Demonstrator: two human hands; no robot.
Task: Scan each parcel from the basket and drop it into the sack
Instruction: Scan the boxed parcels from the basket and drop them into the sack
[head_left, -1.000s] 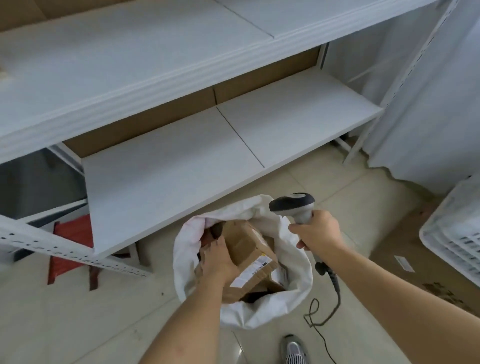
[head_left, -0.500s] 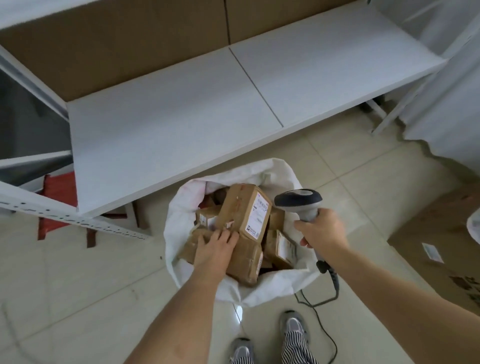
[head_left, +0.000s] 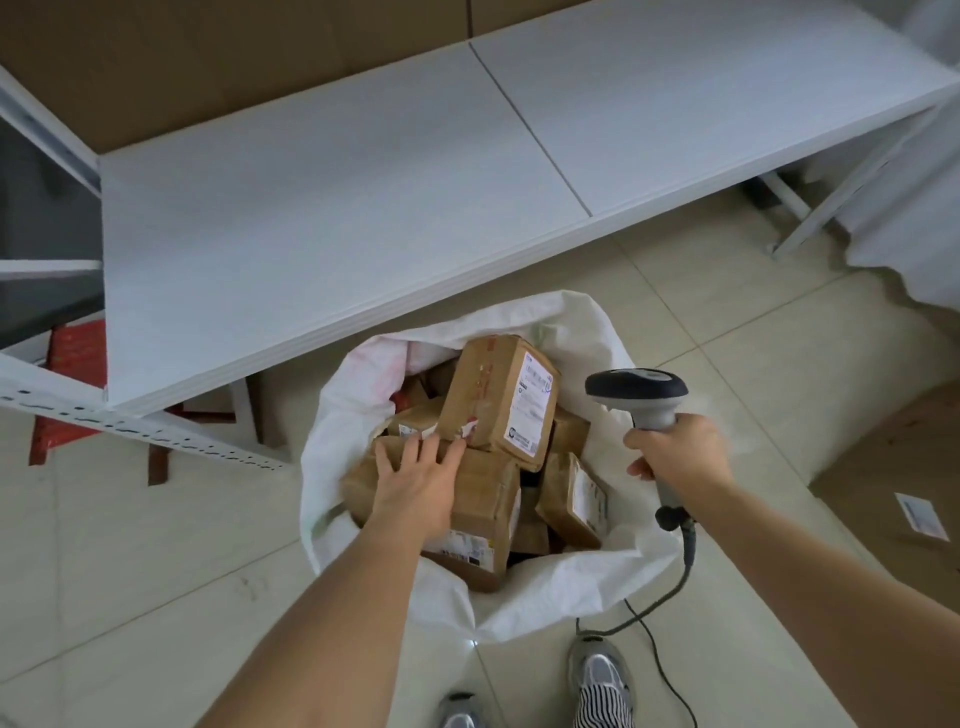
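parcels going into the sack: drop step

parcels (head_left: 488, 499) sit piled in the sack (head_left: 587, 582) on the floor. our left hand (head_left: 415, 483) lies flat on top of a brown carton, fingers straight and spread, gripping nothing; we judge it's settling the drop. right hand (head_left: 675, 452) is curled round the scanner (head_left: 636, 389) grip, cable trailing down. next, prob: back to the basket (not in view) w/ left hand for another. cartons are taped cardboard, boxy, w/ white labels; sack is woven white, floppy, rim folded.
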